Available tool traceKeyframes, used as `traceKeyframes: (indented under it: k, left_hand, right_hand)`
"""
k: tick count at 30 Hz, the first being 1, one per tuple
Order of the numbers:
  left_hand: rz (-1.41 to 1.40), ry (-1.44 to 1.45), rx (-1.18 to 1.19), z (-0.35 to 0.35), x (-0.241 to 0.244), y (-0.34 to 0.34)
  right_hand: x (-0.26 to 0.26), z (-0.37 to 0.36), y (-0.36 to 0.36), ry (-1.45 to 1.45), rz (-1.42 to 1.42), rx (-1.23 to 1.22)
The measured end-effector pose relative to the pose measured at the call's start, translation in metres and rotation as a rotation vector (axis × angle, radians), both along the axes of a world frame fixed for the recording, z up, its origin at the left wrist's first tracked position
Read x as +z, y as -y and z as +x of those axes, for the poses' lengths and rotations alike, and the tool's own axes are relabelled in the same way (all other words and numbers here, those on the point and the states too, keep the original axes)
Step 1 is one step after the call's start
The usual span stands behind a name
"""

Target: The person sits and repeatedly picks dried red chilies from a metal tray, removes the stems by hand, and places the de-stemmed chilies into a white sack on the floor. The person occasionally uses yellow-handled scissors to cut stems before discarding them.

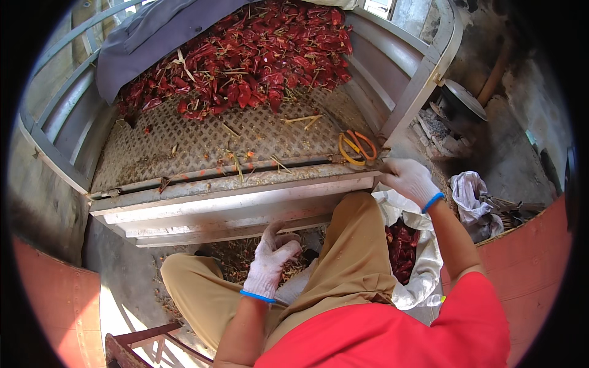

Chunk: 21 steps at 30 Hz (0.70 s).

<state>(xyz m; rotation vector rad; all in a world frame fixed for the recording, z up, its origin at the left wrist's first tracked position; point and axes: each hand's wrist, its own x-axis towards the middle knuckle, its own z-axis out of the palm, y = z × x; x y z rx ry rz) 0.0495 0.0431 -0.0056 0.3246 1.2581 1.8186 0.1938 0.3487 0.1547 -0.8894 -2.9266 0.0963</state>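
My right hand [409,180], in a white knit glove with a blue cuff, is at the right corner of the metal tailgate. Its fingers are closed on the blade end of a pair of scissors [358,148], whose orange and yellow handles point left over the bed. My left hand [272,257], gloved alike, hovers above my lap with its fingers apart and nothing visible in it. Before me, a heap of dried red chili peppers [257,60] covers the back of the ridged metal truck bed [193,147]. More red peppers [401,250] fill a white woven sack [425,280] beside my right leg.
A grey cloth [152,46] drapes over the heap's left part. Metal side rails [405,55] border the bed. Plant scraps [239,257] litter the floor below the tailgate [230,202]. At right are a lidded black pot [460,103] and a white plastic bag [469,195].
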Motion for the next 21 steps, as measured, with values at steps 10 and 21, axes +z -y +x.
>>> traceKeyframes:
  k: [10,21]
  left_hand:
    - [-0.026,0.026,0.067,-0.014,-0.01,0.014]
    - [0.023,0.097,0.062,-0.022,0.001,0.01]
  right_hand:
    - [-0.008,-0.285,0.015,0.0,0.073,-0.009]
    - [-0.006,-0.254,0.017,-0.059,0.044,0.053]
